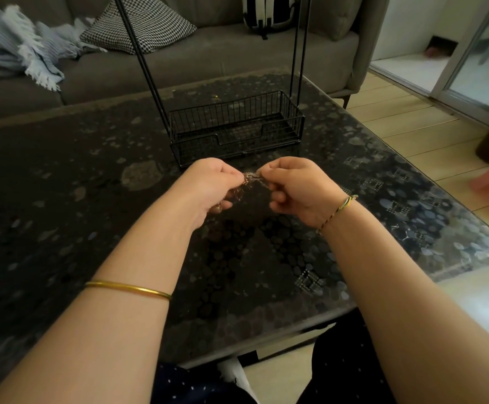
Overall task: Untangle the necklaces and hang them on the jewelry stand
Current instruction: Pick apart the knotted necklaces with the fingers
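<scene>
Left hand (212, 186) and right hand (299, 190) pinch tangled necklaces (248, 179).

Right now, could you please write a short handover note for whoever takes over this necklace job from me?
Left hand: pinches one side of the tangled necklaces.
Right hand: pinches the other side, and the clump stretches between the two hands.
Where: the necklaces are held above the table, just in front of the jewelry stand. The top of the stand is out of view.
Done: nothing is visibly hung, and the chains are in one knot.
Left: work the chains apart, then hang each one on the stand.
</scene>
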The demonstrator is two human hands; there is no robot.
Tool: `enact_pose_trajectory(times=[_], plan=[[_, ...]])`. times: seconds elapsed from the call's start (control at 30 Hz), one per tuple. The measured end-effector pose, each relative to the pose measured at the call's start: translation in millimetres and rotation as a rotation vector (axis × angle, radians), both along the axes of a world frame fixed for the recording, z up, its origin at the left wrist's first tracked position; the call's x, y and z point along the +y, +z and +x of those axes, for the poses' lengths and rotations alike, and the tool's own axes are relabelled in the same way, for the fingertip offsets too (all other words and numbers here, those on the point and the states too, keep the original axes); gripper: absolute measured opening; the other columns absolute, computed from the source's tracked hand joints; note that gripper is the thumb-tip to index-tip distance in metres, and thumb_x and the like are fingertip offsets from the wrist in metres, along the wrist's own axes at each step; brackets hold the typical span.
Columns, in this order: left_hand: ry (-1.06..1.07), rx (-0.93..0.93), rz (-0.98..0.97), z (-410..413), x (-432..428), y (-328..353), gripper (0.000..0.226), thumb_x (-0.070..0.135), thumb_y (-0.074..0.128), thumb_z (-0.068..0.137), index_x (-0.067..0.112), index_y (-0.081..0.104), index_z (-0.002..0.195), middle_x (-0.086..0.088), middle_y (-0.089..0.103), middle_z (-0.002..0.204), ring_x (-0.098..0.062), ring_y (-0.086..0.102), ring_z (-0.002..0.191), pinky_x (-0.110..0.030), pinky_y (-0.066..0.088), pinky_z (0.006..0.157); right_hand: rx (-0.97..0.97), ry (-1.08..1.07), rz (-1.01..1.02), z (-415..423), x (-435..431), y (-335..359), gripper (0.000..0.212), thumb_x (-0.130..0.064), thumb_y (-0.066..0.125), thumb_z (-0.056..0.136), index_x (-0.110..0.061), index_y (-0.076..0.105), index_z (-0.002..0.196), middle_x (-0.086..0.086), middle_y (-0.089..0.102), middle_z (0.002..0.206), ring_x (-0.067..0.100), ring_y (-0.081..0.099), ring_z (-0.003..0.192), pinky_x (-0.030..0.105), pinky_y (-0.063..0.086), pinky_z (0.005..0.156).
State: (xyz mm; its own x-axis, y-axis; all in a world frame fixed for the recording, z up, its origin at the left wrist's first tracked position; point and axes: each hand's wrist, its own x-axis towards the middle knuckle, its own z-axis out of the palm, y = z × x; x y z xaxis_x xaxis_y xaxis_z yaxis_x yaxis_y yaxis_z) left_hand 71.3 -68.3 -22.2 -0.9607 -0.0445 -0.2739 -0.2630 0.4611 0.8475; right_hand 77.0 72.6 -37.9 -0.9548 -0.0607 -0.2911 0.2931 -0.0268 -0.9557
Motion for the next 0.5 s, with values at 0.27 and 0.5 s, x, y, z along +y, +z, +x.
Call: enact_pose_trajectory(times=[0.27, 0.5], plan=[[0.150, 0.017, 0.239, -1.4, 1.3, 2.1, 0.016, 0.002, 0.048, 0.098, 0.008, 0.056, 0.086, -0.013, 0.064, 0.101, -0.017, 0.067, 0.086, -0.023, 0.054, 0.062, -0.013, -0.006, 0.114, -2.1, 5.3, -2.2, 0.013, -0.003, 0.057, 0.090, -0.011, 0.062, 0.080, 0.003, 0.050, 0.068, 0.006, 0.032, 0.043, 0.016, 0.023, 0.036], [0.175, 0.038, 0.139, -4.1, 1.7, 1.3, 0.022, 0.005, 0.046, 0.098, 0.012, 0.055, 0.080, -0.008, 0.060, 0.085, -0.016, 0.058, 0.079, -0.027, 0.050, 0.069, 0.026, -0.082, 0.214, -5.6, 4.4, -8.0, 0.017, -0.011, 0.062, 0.089, -0.013, 0.061, 0.072, 0.003, 0.043, 0.065, 0.011, 0.030, 0.047, 0.020, 0.024, 0.038]])
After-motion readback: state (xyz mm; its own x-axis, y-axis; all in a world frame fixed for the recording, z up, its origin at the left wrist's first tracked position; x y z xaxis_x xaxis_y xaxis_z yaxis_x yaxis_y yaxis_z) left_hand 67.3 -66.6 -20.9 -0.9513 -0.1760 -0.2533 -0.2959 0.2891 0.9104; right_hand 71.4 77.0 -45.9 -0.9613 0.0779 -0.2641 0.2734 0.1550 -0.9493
